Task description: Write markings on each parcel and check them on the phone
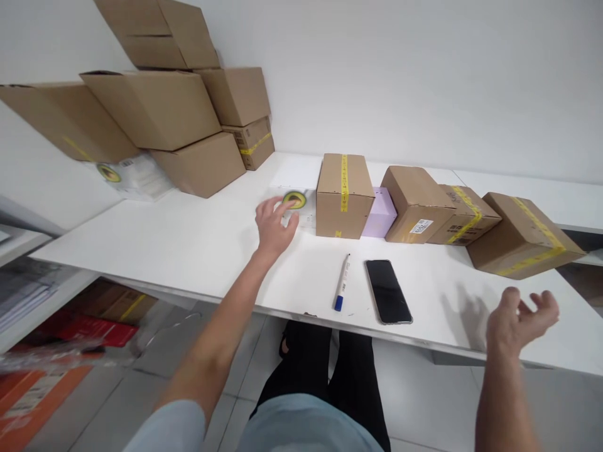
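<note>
My left hand (pixel 277 226) is at the front of a white box with an avocado picture (pixel 306 199), fingers apart; whether it touches the box I cannot tell. Right of that box stands a brown carton with yellow tape (pixel 343 194), then a small lilac box (pixel 380 213). Further along the row come a brown carton with a white label (pixel 417 204), a taped carton (pixel 464 213) and a tilted taped carton (pixel 525 235). My right hand (pixel 521 320) hovers over the table's front right edge, holding nothing, its fingers loosely curled and apart.
A marker with a blue end (pixel 343 282) and a dark-screened phone (pixel 388 292) lie on the white table (pixel 188 245). Several brown cartons (pixel 151 110) are stacked at the back left, above another avocado box (pixel 136 176). Shelves (pixel 42 289) with packages stand at the lower left.
</note>
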Motion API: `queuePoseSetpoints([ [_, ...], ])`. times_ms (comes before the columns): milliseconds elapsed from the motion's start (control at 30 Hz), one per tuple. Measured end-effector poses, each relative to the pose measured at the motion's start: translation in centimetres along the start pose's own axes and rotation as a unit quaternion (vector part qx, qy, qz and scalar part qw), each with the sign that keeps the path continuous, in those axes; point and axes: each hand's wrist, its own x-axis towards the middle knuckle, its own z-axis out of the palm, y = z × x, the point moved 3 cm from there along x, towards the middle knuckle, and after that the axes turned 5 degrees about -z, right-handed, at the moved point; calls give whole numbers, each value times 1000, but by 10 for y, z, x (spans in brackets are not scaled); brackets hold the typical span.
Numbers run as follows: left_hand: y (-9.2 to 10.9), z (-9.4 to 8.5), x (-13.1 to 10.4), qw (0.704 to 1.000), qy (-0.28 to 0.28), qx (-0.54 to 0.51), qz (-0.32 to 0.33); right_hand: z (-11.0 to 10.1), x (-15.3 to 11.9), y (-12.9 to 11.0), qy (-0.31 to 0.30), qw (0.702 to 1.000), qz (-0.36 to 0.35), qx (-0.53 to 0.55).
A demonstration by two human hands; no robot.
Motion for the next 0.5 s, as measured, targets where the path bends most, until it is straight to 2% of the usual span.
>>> queuePoseSetpoints([
  [100,13,22,36,997,-47,65,7,-18,-62,6,-2,999,-27,40],
  [200,19,40,57,991,-106,79,-32,-34,-102,6,-2,994,-27,108],
  [333,10,52,76,977,-147,53,-147,-49,-126,-3,0,991,-12,136],
  [500,-1,56,90,976,-122,92,-153,-55,-148,-34,-21,985,-44,167],
])
